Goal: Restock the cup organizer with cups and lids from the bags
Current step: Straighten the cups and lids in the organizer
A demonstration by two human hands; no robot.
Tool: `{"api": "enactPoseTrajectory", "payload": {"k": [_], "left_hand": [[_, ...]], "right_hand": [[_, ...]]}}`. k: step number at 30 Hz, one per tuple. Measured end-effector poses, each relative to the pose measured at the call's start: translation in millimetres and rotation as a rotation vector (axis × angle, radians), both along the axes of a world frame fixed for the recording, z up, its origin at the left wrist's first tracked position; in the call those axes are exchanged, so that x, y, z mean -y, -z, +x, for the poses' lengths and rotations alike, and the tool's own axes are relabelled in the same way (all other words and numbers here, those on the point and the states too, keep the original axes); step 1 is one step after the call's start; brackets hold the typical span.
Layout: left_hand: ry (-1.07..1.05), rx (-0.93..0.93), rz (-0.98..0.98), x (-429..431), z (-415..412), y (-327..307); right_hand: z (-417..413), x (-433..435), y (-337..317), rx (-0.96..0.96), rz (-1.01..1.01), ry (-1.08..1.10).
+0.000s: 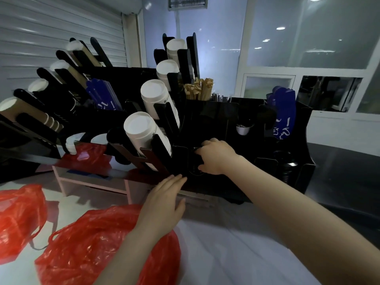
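A black cup organizer stands on the counter, with stacks of white cups slanting out of its slots. My right hand grips a stack of black lids in a low front compartment of the organizer. With straight fingers, my left hand touches the organizer's lower front edge. A red plastic bag lies crumpled under my left forearm, and a second red bag sits at the far left.
A second black organizer at the left holds brown and white cup stacks and blue sleeves. Wooden stirrers stand at the top middle. Blue sleeves fill the right end. A third red bag lies behind.
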State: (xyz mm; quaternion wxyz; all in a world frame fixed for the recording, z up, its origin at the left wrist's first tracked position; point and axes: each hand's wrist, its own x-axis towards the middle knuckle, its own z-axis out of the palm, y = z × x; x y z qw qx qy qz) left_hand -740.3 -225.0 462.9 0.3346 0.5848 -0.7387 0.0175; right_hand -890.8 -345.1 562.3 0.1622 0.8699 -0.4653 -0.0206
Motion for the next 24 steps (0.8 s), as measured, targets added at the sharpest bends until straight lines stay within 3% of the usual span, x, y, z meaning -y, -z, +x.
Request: {"api": "enactPoseTrajectory", "payload": {"k": [4, 8, 12, 16, 21, 24], "left_hand": [[0.048, -0.017, -0.02, 8, -8, -6], [0.118, -0.025, -0.068, 18, -39, -15], [0.186, -0.011, -0.14, 39, -81, -34], [0.211, 0.056, -0.22, 78, -126, -71], [-0.06, 0.267, 0.031, 121, -151, -79], [-0.107, 0.347, 0.048, 125, -151, -70]], "right_hand": [[-41, -21, 30, 0.36, -0.123, -0.067], [-89, -46, 42, 0.51, -0.14, -0.114], [-125, -64, 44, 0.549, -0.339, -0.172], [-171, -60, 32, 0.609, -0.396, 0.008], [-211, -42, 12, 0.513, -0.202, 0.221], [-218, -30, 5, 0.467, -0.079, 0.24]]}}
